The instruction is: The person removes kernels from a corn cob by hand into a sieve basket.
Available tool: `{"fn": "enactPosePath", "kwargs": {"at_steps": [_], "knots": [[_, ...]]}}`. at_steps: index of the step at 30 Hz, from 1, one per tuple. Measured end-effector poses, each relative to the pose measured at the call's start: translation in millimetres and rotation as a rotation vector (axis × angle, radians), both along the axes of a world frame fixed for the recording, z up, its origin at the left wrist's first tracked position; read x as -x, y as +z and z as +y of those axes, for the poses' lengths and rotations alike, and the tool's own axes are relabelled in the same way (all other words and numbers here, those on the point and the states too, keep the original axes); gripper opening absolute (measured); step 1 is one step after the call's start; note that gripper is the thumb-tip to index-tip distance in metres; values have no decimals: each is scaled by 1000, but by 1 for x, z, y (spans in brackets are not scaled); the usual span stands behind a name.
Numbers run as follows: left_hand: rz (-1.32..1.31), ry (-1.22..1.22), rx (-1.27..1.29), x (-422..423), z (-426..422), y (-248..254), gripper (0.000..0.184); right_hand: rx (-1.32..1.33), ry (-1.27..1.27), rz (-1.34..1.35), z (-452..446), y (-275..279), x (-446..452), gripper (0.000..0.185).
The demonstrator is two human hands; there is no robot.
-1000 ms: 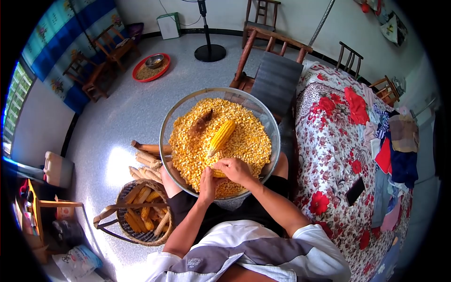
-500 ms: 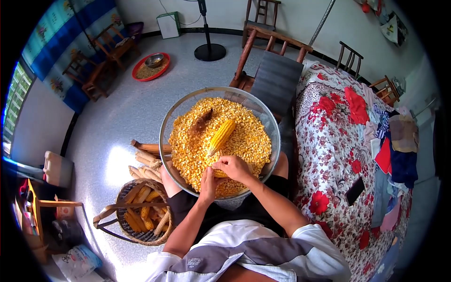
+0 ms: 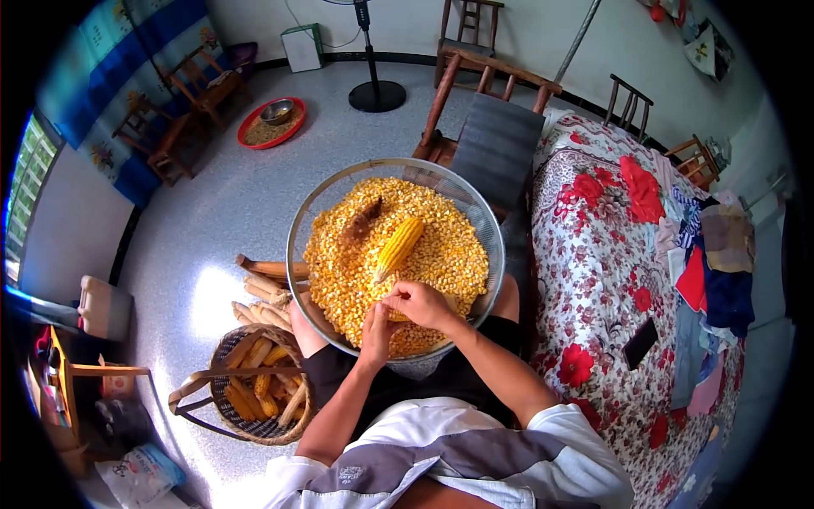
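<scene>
A round mesh-sided basin [image 3: 496,254] rests on my lap, heaped with loose yellow corn kernels [image 3: 441,229]. Low over the near side of the heap, my left hand [image 3: 376,333] and my right hand [image 3: 422,304] are closed together around a corn cob [image 3: 397,315], which they mostly cover. The fingertips of both hands meet on it. Just beyond them a whole ear of corn [image 3: 399,246] lies on the kernels, tilted away to the right. Farther back sits a dark brown, shrivelled piece [image 3: 362,222].
Left of my leg stands a wicker basket [image 3: 222,417] holding ears and cobs. Bare cobs [image 3: 264,314] lie on the floor beside the basin. A wooden chair [image 3: 496,140] is ahead, and a bed [image 3: 585,297] with clothes and a phone [image 3: 640,343] is on the right.
Both hands stay at the same spot around the cob, with only slight finger movement. The view has shifted very slightly.
</scene>
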State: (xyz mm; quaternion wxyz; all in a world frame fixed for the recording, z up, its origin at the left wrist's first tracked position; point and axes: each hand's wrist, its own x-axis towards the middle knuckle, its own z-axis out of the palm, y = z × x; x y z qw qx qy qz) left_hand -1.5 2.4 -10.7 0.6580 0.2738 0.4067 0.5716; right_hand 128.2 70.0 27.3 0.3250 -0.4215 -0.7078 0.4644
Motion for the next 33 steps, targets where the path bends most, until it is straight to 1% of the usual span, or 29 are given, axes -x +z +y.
{"fn": "enactPosePath", "kwargs": {"at_steps": [1,3,6,8,9,10,12,14,15,16,18,19,20,22,23,25,26,28,29,31,32,33], "knots": [[49,-9,10,2,-2,-6,36,0,-1,0,0,3,0,30],[100,-15,20,3,-2,-8,39,18,-90,-283,-1,11,1,31],[69,-13,23,1,2,2,41,16,-152,-318,2,9,8,31],[-119,27,81,1,3,9,53,28,-198,-53,14,-5,1,33],[-120,31,82,3,4,9,53,-59,-233,-21,20,-10,-6,31],[-169,37,96,6,6,10,56,-35,-266,-85,21,8,-15,29],[-223,38,110,10,7,9,59,-19,-274,115,30,3,-38,28],[-322,108,177,11,10,11,64,115,-198,335,34,-5,-60,29],[-328,117,172,11,11,12,66,203,-151,367,30,0,-67,29],[-331,114,173,11,12,12,66,203,-154,364,25,3,-68,29],[-306,104,228,12,12,13,66,170,-2,339,13,7,-68,30],[-299,104,231,11,12,14,66,253,35,261,8,8,-70,31],[-298,102,232,11,12,16,66,254,33,262,5,6,-69,31],[-304,118,261,11,13,19,68,205,21,377,3,-2,-63,32],[-301,119,259,13,13,17,68,204,21,380,4,-5,-63,32],[-275,39,250,18,12,9,70,278,30,461,5,-10,-61,31],[-274,39,250,19,12,4,70,277,30,461,6,-12,-62,31],[-299,-3,268,20,13,-3,72,374,-55,456,6,-11,-60,29],[-299,-4,267,22,13,-6,72,373,-55,456,5,-10,-59,29],[-327,-27,268,23,12,-1,64,400,-185,513,2,-4,-53,26],[-326,-30,268,20,12,1,64,399,-188,514,2,-7,-53,26],[-311,23,243,13,13,8,59,386,-255,522,3,-14,-54,26]]}}
